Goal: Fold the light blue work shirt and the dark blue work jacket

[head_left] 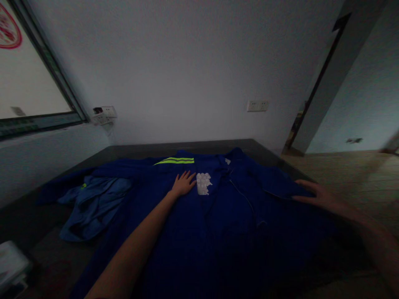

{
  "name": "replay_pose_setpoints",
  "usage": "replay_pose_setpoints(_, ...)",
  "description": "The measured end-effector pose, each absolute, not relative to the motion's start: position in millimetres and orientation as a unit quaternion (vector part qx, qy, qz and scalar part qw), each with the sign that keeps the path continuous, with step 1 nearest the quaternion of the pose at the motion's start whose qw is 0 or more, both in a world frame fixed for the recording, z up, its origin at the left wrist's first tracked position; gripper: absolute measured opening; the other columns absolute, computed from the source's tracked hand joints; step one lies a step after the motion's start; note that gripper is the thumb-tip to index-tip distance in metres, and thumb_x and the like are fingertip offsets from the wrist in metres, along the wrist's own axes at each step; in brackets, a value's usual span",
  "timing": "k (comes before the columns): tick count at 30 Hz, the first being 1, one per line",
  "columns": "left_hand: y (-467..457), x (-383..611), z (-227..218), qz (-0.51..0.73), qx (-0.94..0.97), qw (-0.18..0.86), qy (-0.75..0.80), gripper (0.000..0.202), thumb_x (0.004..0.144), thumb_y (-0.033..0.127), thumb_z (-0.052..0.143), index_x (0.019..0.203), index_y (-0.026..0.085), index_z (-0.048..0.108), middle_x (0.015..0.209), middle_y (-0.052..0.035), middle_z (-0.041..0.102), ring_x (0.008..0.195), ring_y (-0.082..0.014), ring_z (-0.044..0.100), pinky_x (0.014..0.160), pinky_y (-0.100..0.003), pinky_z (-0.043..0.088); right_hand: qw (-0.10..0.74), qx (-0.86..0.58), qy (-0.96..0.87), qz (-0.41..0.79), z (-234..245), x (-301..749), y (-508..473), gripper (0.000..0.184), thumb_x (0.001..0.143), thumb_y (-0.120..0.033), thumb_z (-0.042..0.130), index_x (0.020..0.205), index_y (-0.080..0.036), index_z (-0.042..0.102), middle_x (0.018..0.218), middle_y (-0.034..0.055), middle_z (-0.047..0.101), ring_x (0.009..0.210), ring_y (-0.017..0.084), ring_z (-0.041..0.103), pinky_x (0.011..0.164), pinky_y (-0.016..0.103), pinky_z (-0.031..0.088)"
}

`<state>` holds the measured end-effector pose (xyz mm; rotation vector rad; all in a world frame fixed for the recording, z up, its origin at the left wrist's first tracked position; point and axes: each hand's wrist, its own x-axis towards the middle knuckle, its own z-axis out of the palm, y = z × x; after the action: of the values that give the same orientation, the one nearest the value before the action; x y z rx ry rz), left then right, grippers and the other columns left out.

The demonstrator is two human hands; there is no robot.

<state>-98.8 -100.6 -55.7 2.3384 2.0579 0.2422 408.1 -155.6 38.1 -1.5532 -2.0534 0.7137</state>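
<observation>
1. Though we see it dimly, the dark table [143,148] bears the blue jacket [187,232], spread out.
2. Lighter blue cloth [96,203], left.
3. Sleeve [276,179]: our right hand [311,193] there, thumb parted, pinching can't tell.
4. Our left hand [183,184]: spread on jacket, beside white patch [203,184].

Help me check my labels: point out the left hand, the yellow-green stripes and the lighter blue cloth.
Left hand [183,185]: head view, on the back of the hand.
Yellow-green stripes [178,161]: head view, on their middle stretch.
Lighter blue cloth [97,207]: head view, on its crumpled middle.
</observation>
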Motion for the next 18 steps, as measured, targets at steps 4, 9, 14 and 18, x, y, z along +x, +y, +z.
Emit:
replay_pose_setpoints(4,-110,-95,-53,0.139,0.745,0.005,0.653,0.051,0.090,0.048,0.036,0.138,0.030,0.035,0.147,-0.0063,0.034,0.136,-0.0269,0.027,0.108,-0.057,0.018,0.241,-0.525,-0.741,0.342,60,369,-197,0.069,0.065,-0.049,0.070,0.125,-0.020,0.053,0.129,0.0125,0.055,0.114,0.033,0.054,0.093,0.045,0.048)
replay_pose_setpoints(9,-114,-74,-35,0.294,0.753,0.054,0.586,0.036,0.088,0.027,0.045,0.122,0.021,0.053,0.128,-0.0087,0.054,0.122,-0.0231,0.046,0.108,-0.047,0.027,0.226,-0.459,-0.777,0.366,64,291,-226,0.069,0.073,-0.053,0.063,0.130,-0.016,0.050,0.136,0.0132,0.049,0.124,0.031,0.046,0.104,0.045,0.037)
replay_pose_setpoints(14,-98,-30,-16,0.367,0.744,0.163,0.534,0.032,0.090,0.028,0.042,0.118,0.019,0.055,0.114,-0.0072,0.062,0.106,-0.0177,0.058,0.095,-0.030,0.043,0.160,-0.397,-0.826,0.367,67,225,-255,0.060,0.082,-0.042,0.053,0.135,-0.014,0.045,0.132,0.0142,0.052,0.117,0.027,0.052,0.099,0.042,0.040)
replay_pose_setpoints(18,-75,6,-3,0.387,0.723,0.199,0.537,0.046,0.092,0.035,0.039,0.137,0.023,0.037,0.103,-0.0038,0.066,0.090,-0.0159,0.063,0.084,-0.028,0.048,0.087,-0.326,-0.875,0.348,67,194,-279,0.052,0.084,-0.030,0.050,0.134,-0.017,0.047,0.124,0.0114,0.059,0.111,0.024,0.055,0.096,0.038,0.041)
